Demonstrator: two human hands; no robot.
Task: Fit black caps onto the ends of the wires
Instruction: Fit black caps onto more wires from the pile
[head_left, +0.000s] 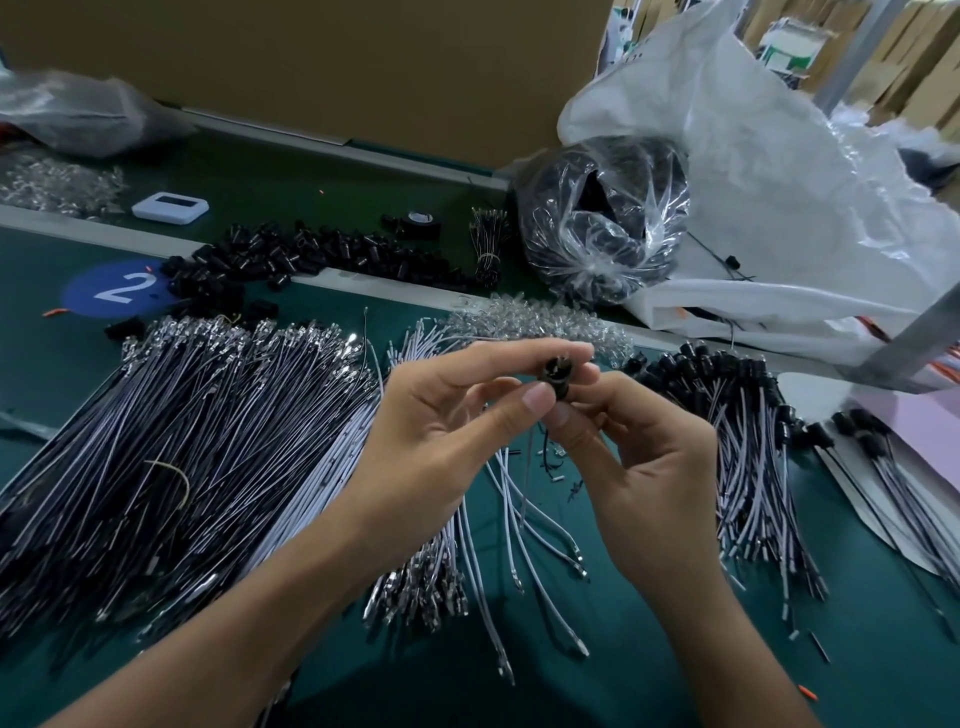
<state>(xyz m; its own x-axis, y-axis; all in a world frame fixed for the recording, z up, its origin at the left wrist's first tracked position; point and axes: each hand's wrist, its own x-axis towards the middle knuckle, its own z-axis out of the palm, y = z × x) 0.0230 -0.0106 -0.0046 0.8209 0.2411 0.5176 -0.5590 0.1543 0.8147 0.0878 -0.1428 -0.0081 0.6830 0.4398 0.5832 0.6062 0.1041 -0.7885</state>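
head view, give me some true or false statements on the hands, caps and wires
1. The left hand and right hand both pinch one black cap. True.
2. The pile of loose black caps lies nearer the person than the wires. False: it lies beyond the uncapped wire bundle.
3. The blue sticker reads 5. False: it reads 2.
4. The capped wires lie right of the hands. True.
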